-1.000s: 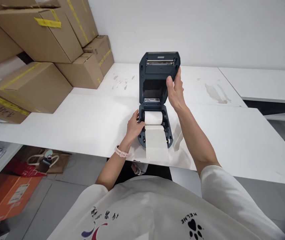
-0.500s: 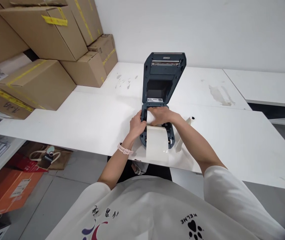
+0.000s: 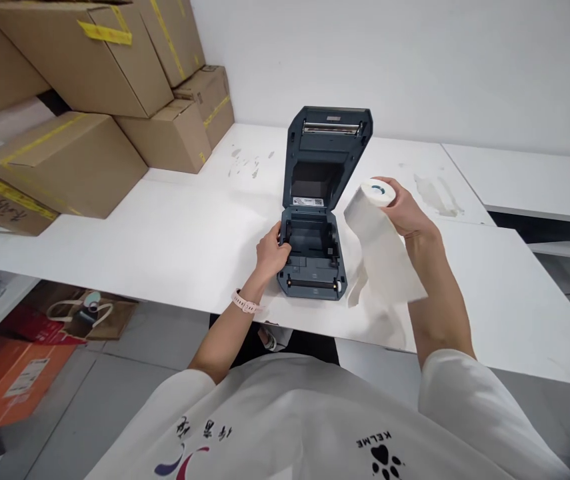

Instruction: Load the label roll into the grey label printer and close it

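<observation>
The paper roll (image 3: 377, 223) was out, my right grip (image 3: 405, 208) curled round it. My left grip (image 3: 271, 251) pinched the printer's (image 3: 311, 272) side, lid (image 3: 328, 148) not yet shut.

Passes freely from above into empty bay (image 3: 311, 235) of dark blue-grey plastic printer (image 3: 309, 272); meets raised angular lid (image 3: 322, 147) behind, hanging white paper strip (image 3: 389, 257) rightward, left hand (image 3: 271, 253) leftward.

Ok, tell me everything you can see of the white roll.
The white roll looks like paper or label stock, wound round a core with a bluish-green inside, its end tilted up toward the camera. The right hand grips it above the table, right of the open printer. A long unwound strip, with no print visible, hangs from it.
</observation>
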Tool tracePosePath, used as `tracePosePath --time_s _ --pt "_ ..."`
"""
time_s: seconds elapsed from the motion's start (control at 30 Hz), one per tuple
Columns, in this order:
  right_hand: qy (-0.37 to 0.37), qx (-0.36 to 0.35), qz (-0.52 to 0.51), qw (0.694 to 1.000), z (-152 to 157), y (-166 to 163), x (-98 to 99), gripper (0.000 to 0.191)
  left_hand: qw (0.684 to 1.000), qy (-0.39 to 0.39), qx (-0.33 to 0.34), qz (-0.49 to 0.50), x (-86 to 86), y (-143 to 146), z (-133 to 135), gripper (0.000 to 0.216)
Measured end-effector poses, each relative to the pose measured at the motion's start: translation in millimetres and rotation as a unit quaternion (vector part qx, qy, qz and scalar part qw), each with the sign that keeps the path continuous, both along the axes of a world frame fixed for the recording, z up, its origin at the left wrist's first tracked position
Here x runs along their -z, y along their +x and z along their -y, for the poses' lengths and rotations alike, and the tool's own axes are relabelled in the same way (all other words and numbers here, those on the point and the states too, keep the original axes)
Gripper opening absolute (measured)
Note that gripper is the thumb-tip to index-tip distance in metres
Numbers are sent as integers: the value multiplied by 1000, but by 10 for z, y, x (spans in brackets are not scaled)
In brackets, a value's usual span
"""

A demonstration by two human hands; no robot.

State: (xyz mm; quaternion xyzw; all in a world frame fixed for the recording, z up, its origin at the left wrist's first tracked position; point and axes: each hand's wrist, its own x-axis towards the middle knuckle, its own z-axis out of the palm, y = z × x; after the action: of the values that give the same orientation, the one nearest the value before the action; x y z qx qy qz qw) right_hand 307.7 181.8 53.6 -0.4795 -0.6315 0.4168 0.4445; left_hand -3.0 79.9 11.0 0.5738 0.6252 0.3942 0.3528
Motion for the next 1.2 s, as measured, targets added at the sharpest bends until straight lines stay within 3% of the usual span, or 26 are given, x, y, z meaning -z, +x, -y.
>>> tracePosePath --time_s 0.13,0.23,0.43,0.57,0.67,0.73,0.8,0.87,0.93,1.03,1.1,1.13,1.2 --pt "-63 74 45 994 -291 -37 395 90 1000 4 2 5 -12 -3 7 75" --pt "-94 65 76 991 -286 19 493 92 1000 6 6 13 1 -11 5 75" --pt "-58 8 -47 997 231 597 491 70 1000 4 -1 23 72 -16 -12 77" --pt "-143 -64 12 988 602 681 593 61 1000 6 -9 19 80 -2 -8 76" --pt "-145 -102 17 984 722 498 503 51 999 16 -7 32 99 2 -7 75" --pt "-95 -145 -24 985 742 304 288 55 999 16 -9 41 124 0 -11 75" --pt "-48 -206 0 977 727 40 4 59 999 15 -12 47 150 -5 -16 75" --pt "-12 -257 121 959 683 -305 -240 59 998 15 -11 55 172 -9 -19 75" --pt "43 -276 274 920 617 -699 -352 54 998 17 -9 68 186 -11 -19 76" --pt "101 -249 470 841 527 -1200 -265 47 996 13 -6 83 206 -12 -23 77" --pt "124 -222 542 801 523 -1362 -142 48 996 9 -4 87 220 -13 -29 77" --pt "136 -210 551 796 549 -1381 -91 49 996 7 -4 87 225 -12 -32 76" --pt "169 -189 520 816 669 -1319 -23 48 995 7 -2 97 226 -5 -32 73"
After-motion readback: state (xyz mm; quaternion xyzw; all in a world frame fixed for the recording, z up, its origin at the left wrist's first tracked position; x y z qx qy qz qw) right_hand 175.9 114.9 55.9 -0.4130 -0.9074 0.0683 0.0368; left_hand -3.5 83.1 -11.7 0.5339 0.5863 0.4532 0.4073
